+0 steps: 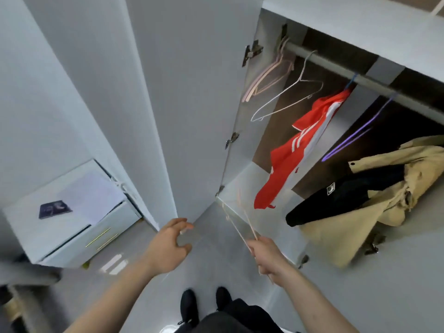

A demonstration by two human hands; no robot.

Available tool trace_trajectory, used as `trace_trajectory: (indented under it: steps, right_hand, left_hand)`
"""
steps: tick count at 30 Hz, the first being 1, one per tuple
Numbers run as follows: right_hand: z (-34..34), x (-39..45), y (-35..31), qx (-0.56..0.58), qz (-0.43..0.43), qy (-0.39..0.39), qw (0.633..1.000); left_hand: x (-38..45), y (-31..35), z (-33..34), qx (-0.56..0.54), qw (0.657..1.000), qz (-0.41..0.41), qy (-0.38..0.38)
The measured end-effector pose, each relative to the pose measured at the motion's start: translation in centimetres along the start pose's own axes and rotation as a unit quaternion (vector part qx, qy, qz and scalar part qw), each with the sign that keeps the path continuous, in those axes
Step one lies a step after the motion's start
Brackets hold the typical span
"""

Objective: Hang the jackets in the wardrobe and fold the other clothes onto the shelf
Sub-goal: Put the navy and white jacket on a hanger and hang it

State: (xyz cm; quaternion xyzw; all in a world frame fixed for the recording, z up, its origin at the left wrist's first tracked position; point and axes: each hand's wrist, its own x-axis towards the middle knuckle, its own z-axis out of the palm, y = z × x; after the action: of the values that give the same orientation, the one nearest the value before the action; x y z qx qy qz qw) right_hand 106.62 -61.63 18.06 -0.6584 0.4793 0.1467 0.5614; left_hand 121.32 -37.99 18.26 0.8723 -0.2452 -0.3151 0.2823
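Note:
My right hand (265, 257) grips a thin pale pink hanger (236, 223), blurred and pointing toward the wardrobe's lower edge. My left hand (168, 246) hovers beside it with fingers loosely spread, holding nothing. Inside the open wardrobe a red jacket with white stripes (295, 150) hangs from the rail (336, 68) on a blue hanger. A beige jacket (374, 198) lies heaped on the wardrobe floor with a black garment (336, 200) on top of it. An empty white wire hanger (288, 97), a purple hanger (355, 133) and several pink hangers (269, 78) hang on the rail.
The open wardrobe door (192, 104) stands just left of my hands. A white bedside cabinet (67, 217) with papers and a dark booklet sits at the left. My black shoes (204, 306) stand on the grey floor below.

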Motion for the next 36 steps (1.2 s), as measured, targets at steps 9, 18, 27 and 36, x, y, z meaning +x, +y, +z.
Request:
trace_trajectory:
  steps: [9, 18, 27, 36]
  right_hand:
    - [3.9, 0.0, -5.9, -0.391, -0.161, -0.206, 0.882]
    - [9.4, -4.3, -9.1, -0.504, -0.357, -0.385, 0.686]
    - [18.1, -12.9, -6.6, -0.517, -0.492, -0.501, 0.490]
    - [24.5, -25.0, 1.6, -0.493, -0.537, -0.581, 0.363]
  left_hand:
    - [-8.6, -6.0, 2.6, -0.074, 0.975, -0.170, 0.123]
    - [-24.7, -7.7, 11.1, -0.219, 0.836, -0.385, 0.324]
    - [-40.5, -4.0, 19.5, -0.273, 0.613, -0.498, 0.549]
    - [-53.0, -0.2, 30.4, -0.254, 0.405, -0.561, 0.676]
